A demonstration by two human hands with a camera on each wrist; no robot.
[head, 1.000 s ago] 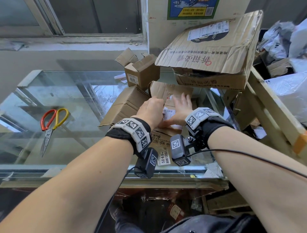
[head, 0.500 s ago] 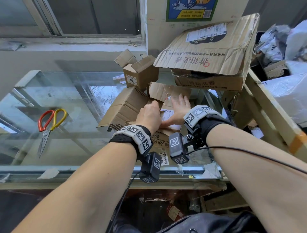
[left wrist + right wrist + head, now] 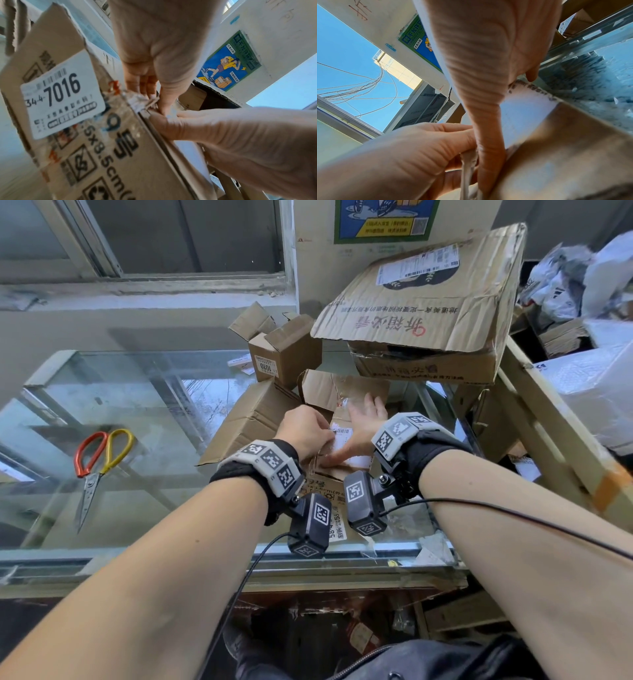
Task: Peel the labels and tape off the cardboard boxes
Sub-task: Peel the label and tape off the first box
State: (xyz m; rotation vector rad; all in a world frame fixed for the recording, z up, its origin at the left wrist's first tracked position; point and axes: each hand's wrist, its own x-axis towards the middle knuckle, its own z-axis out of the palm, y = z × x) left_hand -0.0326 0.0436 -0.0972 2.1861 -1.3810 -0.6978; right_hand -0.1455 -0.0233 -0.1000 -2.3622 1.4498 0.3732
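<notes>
A small brown cardboard box lies on the glass counter with a white shipping label on its top. My left hand pinches a lifted, crumpled strip at the label's left edge; the strip also shows in the right wrist view. My right hand lies flat on the box, fingers spread, with its thumb pressed down beside the strip. Another label printed 7016 is stuck on the box's near side.
Red and yellow scissors lie on the glass counter at the left. Flattened cardboard, a small open box and a large crushed box crowd behind. A wooden frame stands at the right.
My left hand has gone from a fist on the box to pinching a lifted strip at the label's edge. Both hands sit slightly nearer me. The right hand stays flat.
</notes>
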